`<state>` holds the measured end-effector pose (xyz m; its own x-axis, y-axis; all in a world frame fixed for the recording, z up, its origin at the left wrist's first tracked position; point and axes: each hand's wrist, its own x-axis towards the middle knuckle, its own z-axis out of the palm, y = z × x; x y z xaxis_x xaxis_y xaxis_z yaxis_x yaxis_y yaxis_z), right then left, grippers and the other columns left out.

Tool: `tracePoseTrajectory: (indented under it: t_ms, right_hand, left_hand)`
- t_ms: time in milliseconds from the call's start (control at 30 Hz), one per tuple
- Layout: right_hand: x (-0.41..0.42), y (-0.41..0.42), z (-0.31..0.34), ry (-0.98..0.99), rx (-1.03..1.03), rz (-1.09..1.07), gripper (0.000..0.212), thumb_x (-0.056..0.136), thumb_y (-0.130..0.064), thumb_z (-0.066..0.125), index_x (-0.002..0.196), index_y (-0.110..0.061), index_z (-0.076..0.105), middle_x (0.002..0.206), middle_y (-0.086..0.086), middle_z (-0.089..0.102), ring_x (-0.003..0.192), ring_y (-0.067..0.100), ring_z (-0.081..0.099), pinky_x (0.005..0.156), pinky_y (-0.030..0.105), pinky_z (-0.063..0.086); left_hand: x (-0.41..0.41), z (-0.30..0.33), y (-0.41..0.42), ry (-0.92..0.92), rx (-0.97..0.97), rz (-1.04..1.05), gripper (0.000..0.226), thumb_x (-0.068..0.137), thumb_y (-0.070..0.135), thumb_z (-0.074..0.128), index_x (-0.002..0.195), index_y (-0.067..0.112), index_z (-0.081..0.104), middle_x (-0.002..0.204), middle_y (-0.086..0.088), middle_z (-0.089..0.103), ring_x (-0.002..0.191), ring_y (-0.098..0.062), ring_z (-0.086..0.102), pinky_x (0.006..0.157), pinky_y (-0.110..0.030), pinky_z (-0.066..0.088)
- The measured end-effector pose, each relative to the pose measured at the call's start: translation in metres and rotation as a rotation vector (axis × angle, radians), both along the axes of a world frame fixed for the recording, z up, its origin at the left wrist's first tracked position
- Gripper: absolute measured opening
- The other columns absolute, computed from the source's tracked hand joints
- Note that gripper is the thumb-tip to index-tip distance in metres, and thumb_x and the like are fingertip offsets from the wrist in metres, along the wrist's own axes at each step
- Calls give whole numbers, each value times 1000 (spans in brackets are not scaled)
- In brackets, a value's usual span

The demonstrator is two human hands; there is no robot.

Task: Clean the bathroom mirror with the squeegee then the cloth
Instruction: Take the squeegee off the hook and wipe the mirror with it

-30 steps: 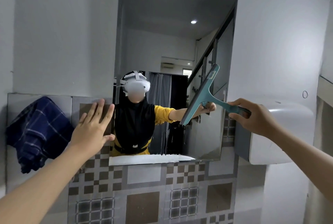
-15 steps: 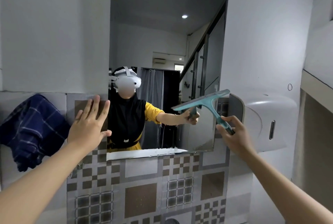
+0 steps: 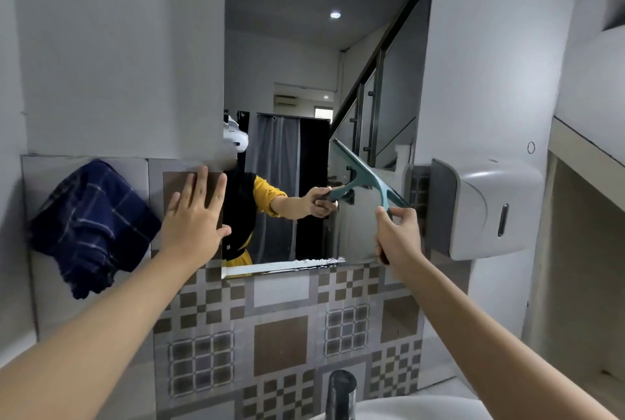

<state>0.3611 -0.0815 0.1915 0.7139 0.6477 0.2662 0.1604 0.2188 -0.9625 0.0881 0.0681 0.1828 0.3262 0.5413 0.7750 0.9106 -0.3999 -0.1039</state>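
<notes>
Since half a second earlier, the squeegee (image 3: 367, 172) had tipped from nearly level to slanting across the mirror (image 3: 321, 81), low at its right side. Right hand (image 3: 399, 235) gripped its mostly hidden handle. Left hand (image 3: 194, 216) lay spread beside the mirror's left edge; the cloth (image 3: 91, 223) hung further left.

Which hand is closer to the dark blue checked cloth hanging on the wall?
Left. The left hand rests flat on the tiled wall just right of the cloth; the right hand holds the squeegee far across the mirror.
</notes>
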Motion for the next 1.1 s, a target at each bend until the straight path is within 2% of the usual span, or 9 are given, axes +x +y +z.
tracePoseTrajectory:
  t_ms: [267, 400, 500, 667, 733, 867, 967, 1000, 1100]
  right_hand:
    - [-87, 19, 14, 352, 106, 164, 17, 98, -25, 49, 105, -19, 34, 71, 10, 53, 45, 18, 54, 44, 31, 53]
    - [-132, 28, 12, 376, 138, 196, 21, 97, -27, 51, 107, -17, 35, 70, 10, 56, 50, 22, 58, 56, 42, 60]
    - [-164, 35, 6, 338, 148, 245, 23, 96, -30, 53, 107, -19, 36, 71, 10, 59, 54, 24, 61, 66, 46, 60]
    - [-199, 48, -14, 92, 126, 180, 22, 94, -33, 55, 101, -23, 36, 90, 15, 66, 68, 22, 64, 60, 37, 55]
    - [-202, 50, -20, 36, 137, 161, 22, 94, -32, 55, 101, -24, 36, 84, 11, 65, 66, 21, 65, 58, 36, 55]
    - [-187, 40, -34, -137, 167, 140, 20, 95, -26, 56, 102, -21, 38, 71, 0, 54, 43, 5, 57, 39, 19, 44]
    - [-162, 37, -50, -330, 140, 96, 20, 93, -30, 60, 98, -30, 40, 73, 1, 58, 50, 24, 62, 42, 41, 54]
    - [-151, 37, -54, -395, 136, 80, 20, 92, -30, 61, 99, -31, 42, 72, -1, 58, 49, 23, 57, 43, 41, 54]
    - [-115, 35, -57, -629, 137, 4, 25, 90, -25, 66, 111, -22, 53, 61, -9, 52, 41, 7, 39, 41, 25, 39]
  left_hand:
    - [-12, -22, -2, 2, -26, -80, 92, 81, 46, 60, 145, 25, -4, 152, -13, -12, 142, -32, -1, 112, -46, 11]
    - [-16, -29, -3, 35, 23, -89, 99, 67, 44, 75, 145, 18, 19, 151, -22, 14, 137, -39, 22, 104, -52, 30]
    - [-16, -34, -3, 14, 12, -91, 107, 57, 43, 82, 144, 19, 24, 149, -23, 20, 135, -39, 28, 101, -51, 35]
    - [-14, -39, -3, -33, 12, -125, 102, 64, 34, 78, 145, 21, 18, 152, -20, 12, 139, -36, 18, 106, -49, 28]
    - [-15, -42, -1, -33, 20, -132, 100, 66, 35, 77, 145, 21, 17, 152, -20, 11, 139, -36, 16, 106, -49, 26]
    - [-18, -50, 5, -24, 50, -129, 98, 67, 41, 75, 145, 20, 20, 151, -21, 15, 138, -36, 19, 104, -49, 28]
    - [-18, -56, 8, -19, 58, -125, 94, 71, 42, 73, 145, 19, 19, 151, -21, 14, 138, -36, 17, 104, -49, 29]
    - [-17, -57, 9, -23, 53, -120, 93, 72, 41, 72, 145, 19, 20, 151, -20, 13, 138, -36, 17, 103, -49, 28]
    - [-15, -62, 10, -32, 47, -112, 86, 73, 39, 72, 143, 18, 26, 149, -21, 18, 137, -37, 20, 102, -49, 28]
